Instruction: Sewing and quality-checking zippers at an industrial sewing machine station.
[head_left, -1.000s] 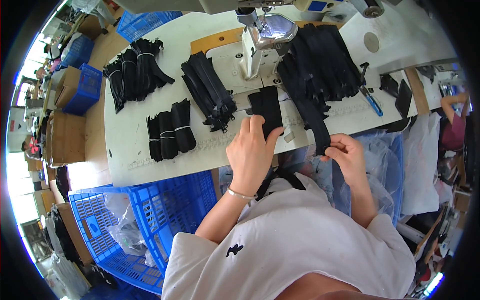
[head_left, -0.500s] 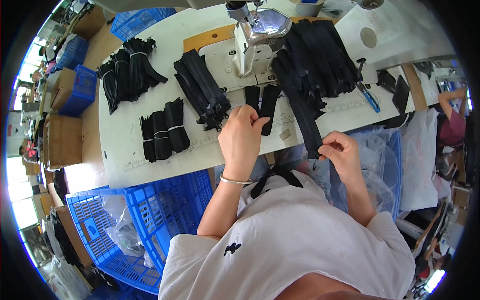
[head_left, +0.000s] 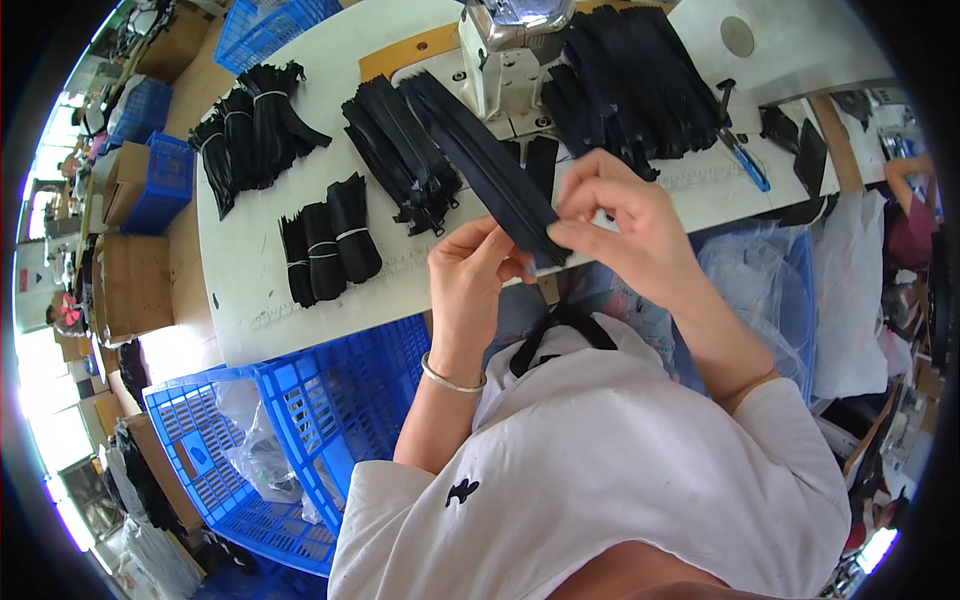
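Note:
A long black zipper (head_left: 490, 170) slants across the table front, its near end between my two hands. My right hand (head_left: 635, 228) pinches that end between thumb and fingers. With curled fingers, my left hand (head_left: 465, 285), a bangle on its wrist, grips the zipper's near left edge; its fingertips are partly hidden. The zipper's far end rests by a pile of black zippers (head_left: 395, 145) on the left. Another, larger zipper pile (head_left: 640, 85) lies to the right of the sewing machine (head_left: 490, 70). A short black strip (head_left: 541, 165) shows behind the held zipper.
Tied black bundles (head_left: 265, 125) and smaller rolled bundles (head_left: 330, 250) lie on the left of the white table (head_left: 245, 320). Blue-handled snips (head_left: 748, 165) lie at right. A blue crate (head_left: 330, 400) stands below left; plastic bags (head_left: 755, 285) fill a blue bin at right. Another person (head_left: 912, 230) sits far right.
My right hand has brought the zipper from the right pile leftward to the middle. My left hand has come down to meet its near end. The view has shifted slightly.

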